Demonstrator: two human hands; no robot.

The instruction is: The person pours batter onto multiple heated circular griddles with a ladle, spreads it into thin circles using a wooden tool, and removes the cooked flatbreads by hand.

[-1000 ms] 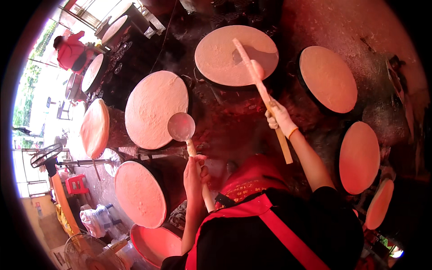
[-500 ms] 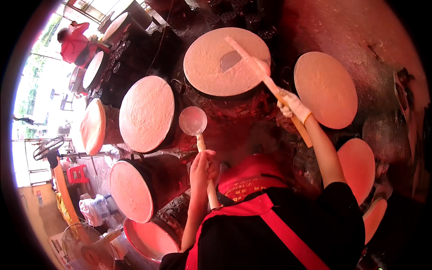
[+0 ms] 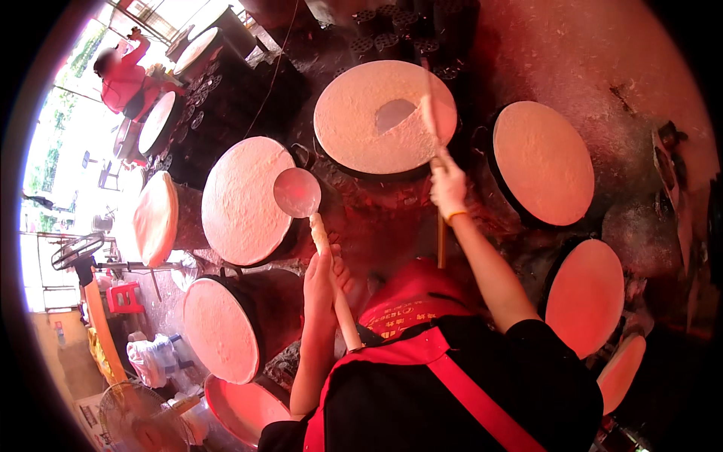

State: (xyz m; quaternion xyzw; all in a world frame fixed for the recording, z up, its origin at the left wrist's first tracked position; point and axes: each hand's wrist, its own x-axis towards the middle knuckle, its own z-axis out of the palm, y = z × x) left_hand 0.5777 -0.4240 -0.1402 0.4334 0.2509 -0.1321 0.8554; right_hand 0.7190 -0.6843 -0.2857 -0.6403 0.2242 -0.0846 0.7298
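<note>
My left hand (image 3: 325,277) is closed round the pale handle of a ladle (image 3: 297,193). The ladle's round bowl is raised in front of a batter-covered round griddle (image 3: 245,200) on the left. In a white glove with a yellow cuff, my right hand (image 3: 449,187) grips a long wooden batter spreader (image 3: 428,113). Its blurred blade lies across the right part of the far middle griddle (image 3: 350,117), which is coated in pale batter. Left of the blade, a dark patch (image 3: 395,114) shows bare of batter.
More coated round griddles stand at the right (image 3: 544,163), lower right (image 3: 586,297) and lower left (image 3: 220,330). A red-rimmed basin (image 3: 218,418) sits low at the left, near a fan (image 3: 143,422). Perforated black cylinders (image 3: 407,26) stack behind. A person in red (image 3: 124,84) is far left.
My right hand and the spreader have swung left and turned more upright, the blade now farther right on the griddle. The ladle has shifted left. The whole view has tilted slightly.
</note>
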